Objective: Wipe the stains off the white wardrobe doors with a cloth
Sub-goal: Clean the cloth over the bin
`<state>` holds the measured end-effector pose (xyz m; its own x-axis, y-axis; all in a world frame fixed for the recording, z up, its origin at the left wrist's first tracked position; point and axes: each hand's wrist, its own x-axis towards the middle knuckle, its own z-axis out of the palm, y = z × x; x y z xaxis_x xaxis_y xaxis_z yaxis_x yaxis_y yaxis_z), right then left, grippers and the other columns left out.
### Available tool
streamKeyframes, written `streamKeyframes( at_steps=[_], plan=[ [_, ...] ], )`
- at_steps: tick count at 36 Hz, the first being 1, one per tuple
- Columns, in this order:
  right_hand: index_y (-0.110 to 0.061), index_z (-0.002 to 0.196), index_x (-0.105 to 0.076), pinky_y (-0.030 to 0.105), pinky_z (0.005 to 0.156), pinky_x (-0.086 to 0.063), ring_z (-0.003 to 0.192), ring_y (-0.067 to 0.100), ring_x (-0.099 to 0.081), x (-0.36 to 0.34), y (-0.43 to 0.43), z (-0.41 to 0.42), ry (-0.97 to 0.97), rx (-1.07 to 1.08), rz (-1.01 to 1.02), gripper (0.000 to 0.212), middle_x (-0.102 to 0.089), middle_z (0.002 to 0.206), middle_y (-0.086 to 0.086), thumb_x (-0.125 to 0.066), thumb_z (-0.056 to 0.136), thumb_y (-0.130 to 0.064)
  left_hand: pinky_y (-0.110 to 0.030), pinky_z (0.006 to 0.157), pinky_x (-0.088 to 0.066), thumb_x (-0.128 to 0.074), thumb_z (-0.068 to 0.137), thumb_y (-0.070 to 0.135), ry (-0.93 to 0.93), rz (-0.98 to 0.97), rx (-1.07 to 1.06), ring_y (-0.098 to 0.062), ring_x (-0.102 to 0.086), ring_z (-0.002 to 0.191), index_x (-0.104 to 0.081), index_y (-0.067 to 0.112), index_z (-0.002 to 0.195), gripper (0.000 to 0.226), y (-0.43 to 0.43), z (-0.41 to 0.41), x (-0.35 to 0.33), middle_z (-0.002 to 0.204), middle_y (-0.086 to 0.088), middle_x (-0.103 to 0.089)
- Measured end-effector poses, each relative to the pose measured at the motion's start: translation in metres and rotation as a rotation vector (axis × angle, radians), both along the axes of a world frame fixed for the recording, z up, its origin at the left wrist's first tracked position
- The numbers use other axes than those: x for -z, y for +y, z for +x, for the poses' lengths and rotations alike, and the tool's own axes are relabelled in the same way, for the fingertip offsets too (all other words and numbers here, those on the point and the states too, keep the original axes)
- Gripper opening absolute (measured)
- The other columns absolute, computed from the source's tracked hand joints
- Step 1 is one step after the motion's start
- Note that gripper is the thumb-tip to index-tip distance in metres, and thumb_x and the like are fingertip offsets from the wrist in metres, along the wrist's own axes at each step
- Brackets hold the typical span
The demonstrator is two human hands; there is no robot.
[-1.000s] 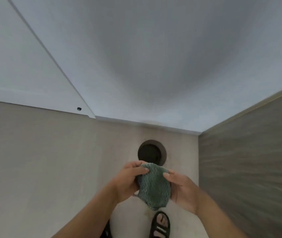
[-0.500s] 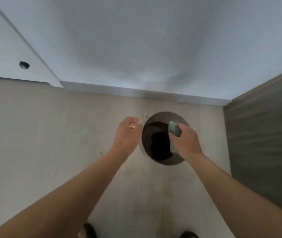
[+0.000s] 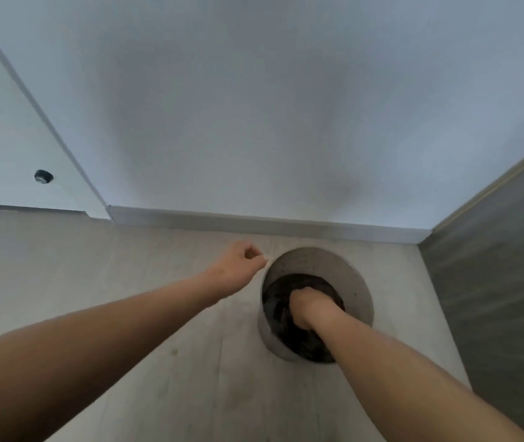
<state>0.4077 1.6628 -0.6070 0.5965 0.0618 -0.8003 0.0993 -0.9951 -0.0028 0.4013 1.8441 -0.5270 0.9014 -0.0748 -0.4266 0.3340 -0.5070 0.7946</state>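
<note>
- Two white wardrobe doors fill the upper view. The left door point(image 3: 5, 138), at nine o'clock, carries a small dark knob point(image 3: 43, 177). The wide door point(image 3: 254, 106) spans eleven to two o'clock, and any stains on it are too faint to tell.
- The left hand point(image 3: 238, 266), at ten o'clock of the bucket, hangs just off the rim, fingers loosely curled on nothing. A second ago it shared the cloth.
- The grey bucket point(image 3: 318, 255) stands on the pale floor point(image 3: 94, 282) at five o'clock. The right hand point(image 3: 311, 306) has plunged into its dark inside.
- The cloth, above the rim half a second ago, is now out of sight, likely under that hand. Whether the fingers grip it I cannot tell.
- This looks like wetting: wiping has not begun, and wringing probably comes first.
- A dark grey wall point(image 3: 493, 298) closes off three o'clock.
</note>
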Motion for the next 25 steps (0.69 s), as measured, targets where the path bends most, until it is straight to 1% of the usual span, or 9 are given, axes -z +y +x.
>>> streamKeyframes(
  at_steps=[3, 6, 11, 14, 16, 20, 22, 24, 25],
  plan=[
    [-0.001, 0.143, -0.049, 0.042, 0.108, -0.046, 0.127, 0.037, -0.053, -0.009, 0.0, -0.002, 0.056, 0.098, 0.045, 0.047, -0.052, 0.143, 0.019, -0.051, 0.101, -0.021, -0.038, 0.086, -0.053, -0.062, 0.099, 0.028, -0.023, 0.035, 0.009, -0.022, -0.067, 0.098, -0.065, 0.021, 0.095, 0.009, -0.005, -0.013, -0.006, 0.101, -0.002, -0.07],
    [0.0, 0.154, -0.03, 0.041, 0.109, -0.045, 0.133, 0.036, -0.048, -0.014, 0.001, -0.001, -0.005, 0.18, 0.063, 0.06, -0.043, 0.15, 0.021, -0.048, 0.102, -0.023, -0.035, 0.089, -0.052, -0.062, 0.1, 0.029, -0.09, 0.089, 0.07, -0.019, -0.065, 0.099, -0.067, 0.019, 0.105, 0.012, -0.01, -0.025, -0.004, 0.103, 0.002, -0.069],
    [-0.008, 0.137, -0.057, 0.043, 0.088, -0.058, 0.119, 0.036, -0.056, -0.021, -0.009, -0.006, 0.11, 0.292, 0.261, 0.039, -0.055, 0.136, 0.015, -0.057, 0.098, -0.013, -0.037, 0.1, -0.05, -0.057, 0.103, 0.031, -0.133, 0.092, 0.064, -0.019, -0.061, 0.111, -0.062, 0.014, 0.129, 0.031, -0.007, -0.029, -0.011, 0.122, 0.0, -0.062],
    [-0.016, 0.11, -0.065, 0.038, 0.076, -0.056, 0.109, 0.027, -0.057, -0.052, -0.021, -0.004, 0.105, 0.376, 0.39, 0.013, -0.062, 0.111, 0.005, -0.066, 0.097, -0.015, -0.033, 0.094, -0.048, -0.056, 0.104, 0.029, -0.185, 0.074, 0.013, -0.016, -0.06, 0.108, -0.062, 0.015, 0.127, 0.028, -0.007, -0.026, -0.027, 0.118, 0.002, -0.063],
    [-0.017, 0.107, -0.067, 0.037, 0.077, -0.058, 0.099, 0.021, -0.063, -0.082, -0.032, -0.002, 0.112, 0.417, 0.484, 0.01, -0.068, 0.103, 0.002, -0.063, 0.099, -0.013, -0.035, 0.093, -0.051, -0.056, 0.104, 0.024, -0.2, 0.045, 0.012, -0.016, -0.061, 0.105, -0.063, 0.015, 0.126, 0.025, -0.01, -0.025, -0.035, 0.115, 0.003, -0.063],
    [-0.005, 0.111, -0.071, 0.034, 0.085, -0.06, 0.097, 0.023, -0.074, -0.131, -0.058, -0.007, 0.144, 0.517, 0.746, 0.018, -0.076, 0.105, 0.012, -0.058, 0.1, -0.004, -0.047, 0.101, -0.055, -0.06, 0.1, 0.012, -0.177, -0.06, 0.019, -0.017, -0.065, 0.11, -0.063, 0.022, 0.125, 0.028, -0.021, -0.026, -0.036, 0.119, 0.007, -0.063],
    [-0.002, 0.11, -0.068, 0.034, 0.086, -0.06, 0.093, 0.024, -0.073, -0.146, -0.069, -0.014, 0.17, 0.566, 0.882, 0.018, -0.077, 0.097, 0.012, -0.054, 0.101, 0.0, -0.039, 0.102, -0.054, -0.056, 0.098, 0.001, -0.142, -0.17, 0.025, -0.016, -0.066, 0.116, -0.06, 0.025, 0.126, 0.037, -0.028, -0.025, -0.037, 0.126, 0.004, -0.062],
    [-0.003, 0.103, -0.065, 0.026, 0.071, -0.058, 0.075, 0.012, -0.071, -0.155, -0.079, -0.02, 0.225, 0.638, 1.015, 0.02, -0.074, 0.076, 0.002, -0.047, 0.101, 0.005, -0.031, 0.098, -0.053, -0.048, 0.094, -0.011, -0.028, -0.316, 0.038, -0.016, -0.062, 0.125, -0.056, 0.023, 0.132, 0.052, -0.037, -0.025, -0.044, 0.136, -0.002, -0.058],
    [-0.003, 0.105, -0.064, 0.025, 0.069, -0.057, 0.074, 0.011, -0.071, -0.156, -0.083, -0.021, 0.249, 0.677, 1.071, 0.022, -0.074, 0.078, 0.001, -0.045, 0.101, 0.006, -0.032, 0.102, -0.052, -0.046, 0.092, -0.014, 0.057, -0.389, 0.035, -0.019, -0.058, 0.129, -0.054, 0.02, 0.137, 0.058, -0.04, -0.024, -0.047, 0.14, -0.005, -0.056]
  ],
)
